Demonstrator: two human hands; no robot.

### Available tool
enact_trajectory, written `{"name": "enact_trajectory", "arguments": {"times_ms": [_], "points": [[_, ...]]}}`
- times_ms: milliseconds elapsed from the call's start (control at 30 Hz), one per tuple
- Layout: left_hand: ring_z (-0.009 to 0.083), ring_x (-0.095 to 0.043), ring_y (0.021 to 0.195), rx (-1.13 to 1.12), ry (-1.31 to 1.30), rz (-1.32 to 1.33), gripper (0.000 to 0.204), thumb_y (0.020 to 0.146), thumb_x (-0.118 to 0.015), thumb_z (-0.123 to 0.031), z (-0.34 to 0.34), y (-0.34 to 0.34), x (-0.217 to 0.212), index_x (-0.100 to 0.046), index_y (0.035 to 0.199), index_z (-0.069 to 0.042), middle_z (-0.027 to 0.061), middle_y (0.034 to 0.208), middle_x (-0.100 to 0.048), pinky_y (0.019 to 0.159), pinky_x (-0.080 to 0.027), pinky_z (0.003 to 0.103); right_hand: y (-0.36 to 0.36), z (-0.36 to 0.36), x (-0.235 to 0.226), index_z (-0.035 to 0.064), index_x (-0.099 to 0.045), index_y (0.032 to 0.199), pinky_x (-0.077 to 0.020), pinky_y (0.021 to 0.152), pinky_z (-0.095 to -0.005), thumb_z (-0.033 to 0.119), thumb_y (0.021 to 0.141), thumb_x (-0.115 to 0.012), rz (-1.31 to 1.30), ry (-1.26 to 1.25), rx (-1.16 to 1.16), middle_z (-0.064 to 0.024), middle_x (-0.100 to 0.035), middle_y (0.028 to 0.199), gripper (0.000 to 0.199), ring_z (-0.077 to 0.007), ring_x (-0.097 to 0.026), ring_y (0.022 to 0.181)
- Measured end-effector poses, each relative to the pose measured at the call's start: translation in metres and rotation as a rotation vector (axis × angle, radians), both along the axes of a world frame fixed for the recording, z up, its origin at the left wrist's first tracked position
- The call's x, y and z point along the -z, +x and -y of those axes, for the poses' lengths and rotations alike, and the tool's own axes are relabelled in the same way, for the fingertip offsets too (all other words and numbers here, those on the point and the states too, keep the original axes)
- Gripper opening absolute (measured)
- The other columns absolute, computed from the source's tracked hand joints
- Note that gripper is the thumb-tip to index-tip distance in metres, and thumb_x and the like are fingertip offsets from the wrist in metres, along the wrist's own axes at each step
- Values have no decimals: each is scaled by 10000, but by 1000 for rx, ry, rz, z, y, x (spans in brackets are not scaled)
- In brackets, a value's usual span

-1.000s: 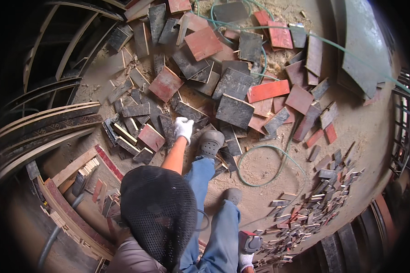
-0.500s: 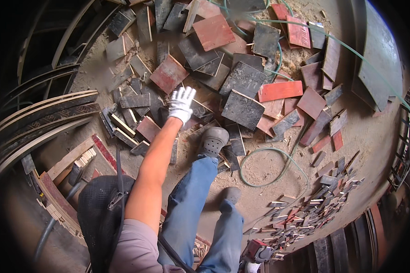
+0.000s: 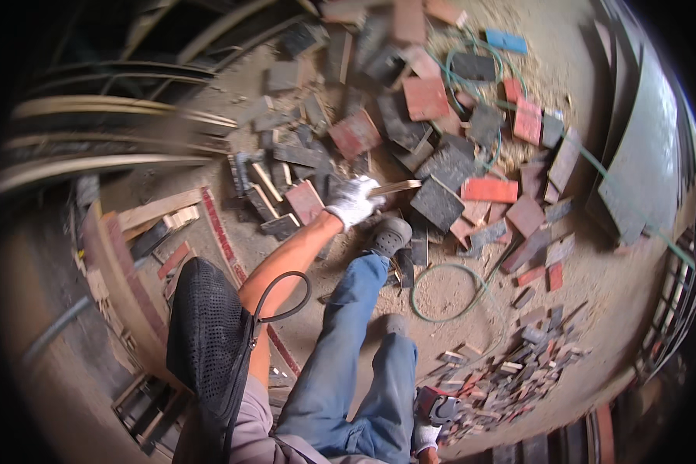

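My left hand (image 3: pixel 354 201), in a white glove, reaches over the scrap pile with its fingers closed on a piece of plywood (image 3: pixel 395 188). The piece is tilted, with its pale edge toward me and one end pointing right. A red plywood piece (image 3: pixel 305 201) lies beside the glove, and a black panel (image 3: pixel 437 203) is just past the held piece. Low in the picture, by my right leg, my gloved right hand (image 3: pixel 425 438) grips a red and grey power tool (image 3: pixel 436 405). Its exact kind cannot be made out.
A thin green hose (image 3: pixel 417 298) loops on the dusty floor near my shoes. Small offcuts (image 3: pixel 510 379) are heaped to the right. Large grey sheets (image 3: pixel 642 185) stand at the far right; long boards (image 3: pixel 108 162) are stacked at the left. A black mesh bag (image 3: pixel 209 329) hangs by my left arm.
My left hand was open and spread above the pile; now it has closed on a plywood piece and lifted it. The whole view has shifted. My right hand still holds the tool.
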State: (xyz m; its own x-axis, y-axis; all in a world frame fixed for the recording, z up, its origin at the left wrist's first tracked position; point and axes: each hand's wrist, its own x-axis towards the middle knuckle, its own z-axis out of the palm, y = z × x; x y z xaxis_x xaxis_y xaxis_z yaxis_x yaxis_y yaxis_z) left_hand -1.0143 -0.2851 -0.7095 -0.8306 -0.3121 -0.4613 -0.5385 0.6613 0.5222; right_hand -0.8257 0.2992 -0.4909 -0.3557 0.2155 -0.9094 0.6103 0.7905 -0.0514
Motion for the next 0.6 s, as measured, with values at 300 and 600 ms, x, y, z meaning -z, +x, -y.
{"name": "enact_trajectory", "arguments": {"times_ms": [300, 600], "points": [[232, -662, 586, -794, -274, -731, 327, 906, -711, -390, 23, 100, -530, -712, 923, -63, 118, 656, -656, 552, -509, 402, -114, -77, -93, 13, -568, 1170, -419, 833, -387, 207, 853, -712, -146, -271, -297, -124, -565, 1107, 399, -256, -544, 982], [87, -606, 604, -1160, -710, -960, 283, 906, -748, -305, -118, 420, -876, -695, 993, -41, 14, 756, -687, 544, -512, 300, -165, -77, -159, 20, -589, 1058, -415, 705, -369, 191, 849, -703, -124, -428, -624, -101, -559, 953, 294, -234, -544, 825]]}}
